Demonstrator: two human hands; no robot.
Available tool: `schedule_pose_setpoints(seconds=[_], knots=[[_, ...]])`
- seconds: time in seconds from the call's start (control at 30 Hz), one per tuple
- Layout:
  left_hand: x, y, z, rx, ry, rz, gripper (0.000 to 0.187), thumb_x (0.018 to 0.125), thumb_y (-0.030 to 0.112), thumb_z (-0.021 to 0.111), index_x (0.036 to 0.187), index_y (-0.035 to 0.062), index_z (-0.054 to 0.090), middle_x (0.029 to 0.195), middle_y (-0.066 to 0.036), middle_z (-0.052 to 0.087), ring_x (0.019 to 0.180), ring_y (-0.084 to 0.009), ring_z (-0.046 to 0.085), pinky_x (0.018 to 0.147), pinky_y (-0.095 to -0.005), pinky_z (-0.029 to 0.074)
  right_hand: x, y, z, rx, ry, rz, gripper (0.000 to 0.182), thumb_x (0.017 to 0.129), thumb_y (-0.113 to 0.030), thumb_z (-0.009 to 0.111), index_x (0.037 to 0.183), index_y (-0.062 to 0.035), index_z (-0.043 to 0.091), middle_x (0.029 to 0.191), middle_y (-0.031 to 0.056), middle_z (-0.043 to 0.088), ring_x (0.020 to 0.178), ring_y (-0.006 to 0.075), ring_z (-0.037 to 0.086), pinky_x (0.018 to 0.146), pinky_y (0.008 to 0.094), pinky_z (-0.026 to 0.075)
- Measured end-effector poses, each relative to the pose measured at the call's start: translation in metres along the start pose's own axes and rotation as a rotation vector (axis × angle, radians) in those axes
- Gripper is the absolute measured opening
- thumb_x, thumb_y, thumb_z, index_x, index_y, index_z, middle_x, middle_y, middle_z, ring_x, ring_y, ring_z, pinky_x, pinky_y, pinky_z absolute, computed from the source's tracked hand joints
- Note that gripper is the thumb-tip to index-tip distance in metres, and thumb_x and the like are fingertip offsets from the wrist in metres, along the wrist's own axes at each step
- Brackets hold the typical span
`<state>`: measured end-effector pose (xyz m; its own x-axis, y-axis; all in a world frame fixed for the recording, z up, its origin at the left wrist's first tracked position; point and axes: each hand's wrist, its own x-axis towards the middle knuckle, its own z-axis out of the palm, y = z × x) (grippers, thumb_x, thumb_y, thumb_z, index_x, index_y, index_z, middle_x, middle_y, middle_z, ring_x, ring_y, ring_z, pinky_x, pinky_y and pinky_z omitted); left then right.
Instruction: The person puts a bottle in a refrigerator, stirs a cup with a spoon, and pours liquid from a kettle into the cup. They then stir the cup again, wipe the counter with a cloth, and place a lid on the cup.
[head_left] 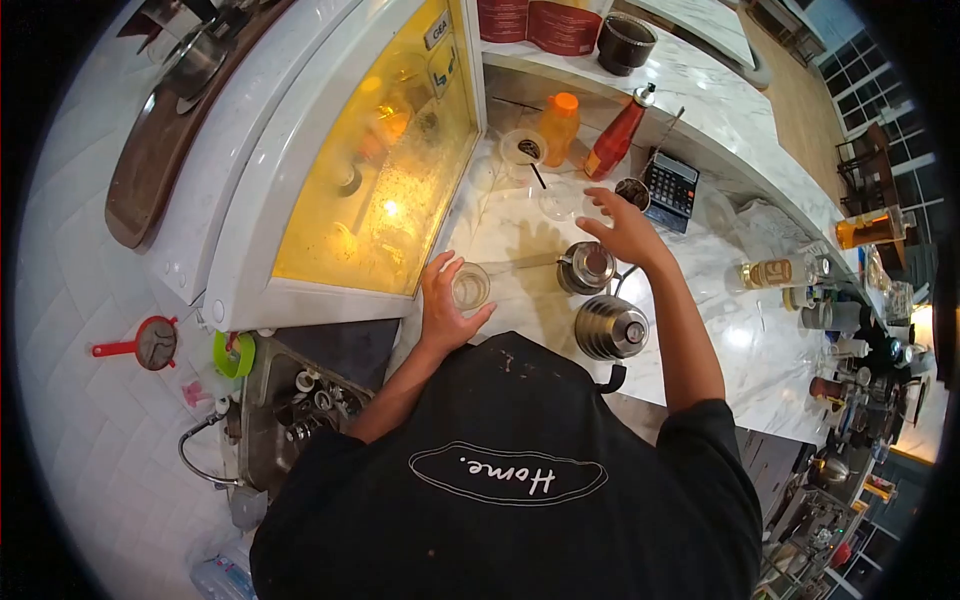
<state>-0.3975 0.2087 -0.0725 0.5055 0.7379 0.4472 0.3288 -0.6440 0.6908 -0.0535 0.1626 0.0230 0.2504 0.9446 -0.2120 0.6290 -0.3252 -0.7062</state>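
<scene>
My left hand (447, 308) curls around a small clear glass (470, 287) on the white marble counter (515, 275), fingers on its far left side and thumb at its near side. Over the counter to the right, my right hand (630, 232) hangs with its fingers apart and nothing in them. Just left of those fingertips lies a clear round plastic piece (558, 203). Below that hand stand a small metal pot (587, 268) and a steel kettle (612, 327). A cup with dark contents (632, 193) is close beyond my right fingers.
Toward the back are a clear cup (524, 147), an orange-capped bottle (559, 128), a red bottle (618, 135) and a calculator (672, 190). A glass-fronted display case (375, 175) borders the left side, above a sink (262, 420). Jars (775, 273) line the right.
</scene>
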Motion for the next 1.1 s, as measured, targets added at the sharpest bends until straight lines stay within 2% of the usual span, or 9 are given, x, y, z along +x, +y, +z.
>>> schedule_pose_setpoints(seconds=[0.23, 0.37, 0.6, 0.7, 0.8, 0.87, 0.93, 1.0, 1.1], knots=[[0.009, 0.027, 0.006, -0.116, -0.002, 0.035, 0.061, 0.073, 0.015, 0.087, 0.128, 0.0085, 0.061, 0.143, -0.02, 0.047, 0.131, -0.0387, 0.048, 0.109, -0.0491, 0.042, -0.073, -0.006, 0.023, -0.141, 0.169, -0.099, 0.072, 0.074, -0.019, 0.088, 0.139, -0.0052, 0.059, 0.14, 0.0184, 0.059, 0.128, 0.0389, 0.057, 0.108, 0.0439, 0.047], [0.017, 0.038, 0.016, -0.108, -0.042, 0.081, 0.053, 0.075, 0.01, 0.083, 0.124, 0.0085, 0.064, 0.142, -0.018, 0.049, 0.13, -0.0385, 0.048, 0.107, -0.0495, 0.044, -0.076, 0.002, 0.046, -0.316, 0.184, -0.134, 0.068, 0.074, -0.021, 0.086, 0.137, -0.0084, 0.061, 0.138, 0.0144, 0.059, 0.126, 0.0355, 0.057, 0.105, 0.0455, 0.048], [0.012, 0.056, 0.021, -0.166, -0.051, 0.052, 0.052, 0.077, 0.005, 0.077, 0.126, 0.009, 0.063, 0.141, -0.018, 0.049, 0.131, -0.0382, 0.047, 0.107, -0.0509, 0.043, -0.081, 0.002, 0.047, -0.204, 0.202, -0.156, 0.071, 0.075, -0.011, 0.083, 0.141, -0.0086, 0.058, 0.141, 0.0174, 0.057, 0.127, 0.0369, 0.056, 0.107, 0.0452, 0.048], [0.007, 0.062, 0.025, -0.165, -0.038, 0.071, 0.054, 0.077, 0.005, 0.076, 0.128, 0.009, 0.061, 0.141, -0.019, 0.049, 0.131, -0.0381, 0.047, 0.108, -0.0515, 0.043, -0.094, -0.013, 0.03, -0.03, 0.183, -0.084, 0.067, 0.076, -0.005, 0.082, 0.139, -0.0084, 0.059, 0.141, 0.0172, 0.058, 0.124, 0.0358, 0.059, 0.106, 0.0408, 0.048], [0.008, 0.068, 0.031, -0.162, -0.019, 0.084, 0.055, 0.078, 0.005, 0.076, 0.13, 0.009, 0.059, 0.141, -0.019, 0.049, 0.131, -0.0382, 0.047, 0.108, -0.0516, 0.042, -0.12, -0.019, 0.003, 0.015, 0.338, -0.199, 0.069, 0.077, -0.007, 0.083, 0.141, -0.0077, 0.058, 0.141, 0.0184, 0.057, 0.126, 0.0354, 0.057, 0.106, 0.0417, 0.048], [0.008, 0.075, 0.032, -0.161, -0.019, 0.076, 0.055, 0.078, 0.005, 0.076, 0.131, 0.0087, 0.059, 0.14, -0.019, 0.049, 0.131, -0.0381, 0.047, 0.108, -0.051, 0.042, -0.141, -0.015, -0.013, 0.171, 0.421, -0.128, 0.067, 0.077, -0.008, 0.085, 0.139, -0.0071, 0.058, 0.137, 0.0145, 0.061, 0.112, 0.0281, 0.065, 0.096, 0.0368, 0.052], [0.011, 0.083, 0.032, -0.159, -0.03, 0.064, 0.055, 0.078, 0.005, 0.076, 0.131, 0.008, 0.059, 0.139, -0.018, 0.05, 0.13, -0.0378, 0.048, 0.108, -0.0499, 0.043, -0.154, 0.023, -0.016, 0.262, 0.527, -0.017, 0.067, 0.081, -0.013, 0.085, 0.142, -0.008, 0.059, 0.135, 0.0136, 0.065, 0.119, 0.0261, 0.064, 0.099, 0.0408, 0.052], [0.012, 0.088, 0.035, -0.156, -0.05, 0.073, 0.056, 0.078, 0.005, 0.076, 0.131, 0.0075, 0.058, 0.138, -0.018, 0.051, 0.129, -0.0372, 0.049, 0.108, -0.0486, 0.043, -0.162, 0.066, -0.011, 0.265, 0.549, 0.116, 0.065, 0.079, -0.014, 0.085, 0.138, -0.0049, 0.06, 0.13, 0.0167, 0.065, 0.113, 0.029, 0.065, 0.098, 0.0373, 0.052], [0.014, 0.097, 0.046, -0.14, -0.063, 0.089, 0.057, 0.079, 0.005, 0.076, 0.132, 0.0068, 0.057, 0.137, -0.018, 0.051, 0.129, -0.0365, 0.05, 0.108, -0.0467, 0.043, -0.166, 0.143, 0.014, 0.129, 0.532, 0.172, 0.065, 0.079, -0.017, 0.084, 0.138, -0.0049, 0.06, 0.131, 0.0182, 0.064, 0.117, 0.0334, 0.063, 0.102, 0.0405, 0.051]])
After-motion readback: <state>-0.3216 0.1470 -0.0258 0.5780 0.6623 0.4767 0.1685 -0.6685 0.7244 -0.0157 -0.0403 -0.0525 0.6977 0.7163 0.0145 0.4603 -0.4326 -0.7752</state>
